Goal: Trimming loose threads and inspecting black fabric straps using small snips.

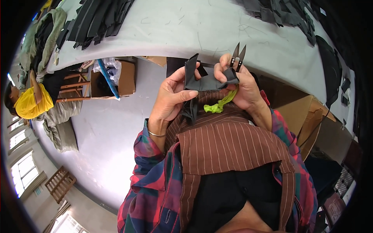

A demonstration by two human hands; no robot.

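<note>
My left hand (pixel 171 97) and my right hand (pixel 239 87) together hold a small dark grey fabric piece (pixel 206 79) in front of my chest. The left thumb presses on its lower left part, and a strip of it hangs down below that hand. In my right hand there is also a small pair of thread snips (pixel 237 56), blades pointing up and slightly apart. A bright green cord (pixel 219 104) dangles from under the right hand. A thin bangle sits on my left wrist.
A large pale table (pixel 202 27) carries stacks of dark fabric pieces at the far left (pixel 97 19) and far right (pixel 287 15). Cardboard boxes stand under its edge (pixel 124 77) and at my right (pixel 307 120). A person in yellow (pixel 29 103) sits at left near wooden frames.
</note>
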